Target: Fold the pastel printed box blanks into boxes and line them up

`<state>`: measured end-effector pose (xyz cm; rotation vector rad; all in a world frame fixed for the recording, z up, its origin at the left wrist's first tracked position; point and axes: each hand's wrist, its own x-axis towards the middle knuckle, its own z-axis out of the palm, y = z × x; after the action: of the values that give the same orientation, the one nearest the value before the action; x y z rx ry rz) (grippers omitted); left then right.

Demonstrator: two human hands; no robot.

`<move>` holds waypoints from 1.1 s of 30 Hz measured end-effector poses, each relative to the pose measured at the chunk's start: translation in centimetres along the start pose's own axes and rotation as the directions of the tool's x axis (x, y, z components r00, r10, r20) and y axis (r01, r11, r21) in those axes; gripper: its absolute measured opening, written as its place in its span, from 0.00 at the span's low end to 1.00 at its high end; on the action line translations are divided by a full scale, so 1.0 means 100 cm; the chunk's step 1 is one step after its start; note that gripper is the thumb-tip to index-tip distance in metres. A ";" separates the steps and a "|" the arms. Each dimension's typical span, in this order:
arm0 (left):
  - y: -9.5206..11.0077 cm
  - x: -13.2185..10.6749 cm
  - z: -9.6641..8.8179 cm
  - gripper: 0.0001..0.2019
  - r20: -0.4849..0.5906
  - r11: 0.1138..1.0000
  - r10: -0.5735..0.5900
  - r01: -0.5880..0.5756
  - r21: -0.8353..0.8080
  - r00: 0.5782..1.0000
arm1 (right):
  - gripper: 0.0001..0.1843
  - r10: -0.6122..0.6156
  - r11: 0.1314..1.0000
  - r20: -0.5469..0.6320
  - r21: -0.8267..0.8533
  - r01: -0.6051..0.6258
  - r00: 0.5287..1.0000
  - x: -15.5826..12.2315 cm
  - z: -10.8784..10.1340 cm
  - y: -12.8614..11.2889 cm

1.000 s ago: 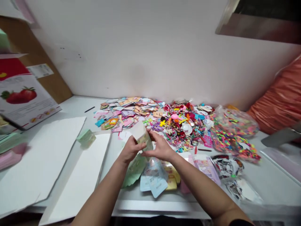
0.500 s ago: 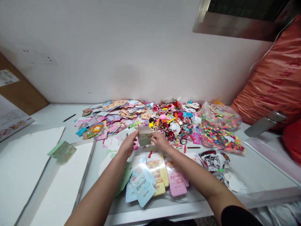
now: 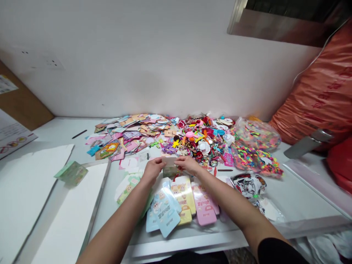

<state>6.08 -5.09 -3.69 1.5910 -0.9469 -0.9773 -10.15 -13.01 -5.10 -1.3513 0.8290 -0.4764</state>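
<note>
My left hand (image 3: 154, 170) and my right hand (image 3: 189, 165) pinch the two sides of a small greenish card box (image 3: 170, 171) above the middle of the table. Its greyish upper panel faces me, and fingers hide both side edges. Just below it lie flat printed card packs: blue ones (image 3: 162, 209), yellow ones (image 3: 183, 200) and pink ones (image 3: 204, 205), overlapping in a fan. Green packs (image 3: 128, 190) are partly covered by my left forearm. A similar green box (image 3: 72, 173) rests on a white tray (image 3: 74, 209) at the left.
Behind my hands spread a heap of cards (image 3: 132, 128) and a pile of colourful hair accessories (image 3: 203, 139). Bags of bright bands (image 3: 257, 146) lie to the right, near a grey bottle (image 3: 308, 143) and a big orange sack (image 3: 316, 88). A cardboard carton (image 3: 24, 102) stands at far left.
The box in my hands has come slightly lower and nearer. Its open top showed before; now a greyish panel shows there, with my fingers at its upper edge.
</note>
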 end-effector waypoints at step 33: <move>-0.004 -0.014 -0.028 0.11 0.266 0.643 0.435 -0.503 0.578 0.861 | 0.13 -0.448 0.345 0.342 -0.787 0.512 0.826 -0.008 0.005 -0.013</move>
<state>8.25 -2.80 -3.39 1.6850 -1.8037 -0.3658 -10.09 -12.34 -3.69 -2.6158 0.5788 -0.4755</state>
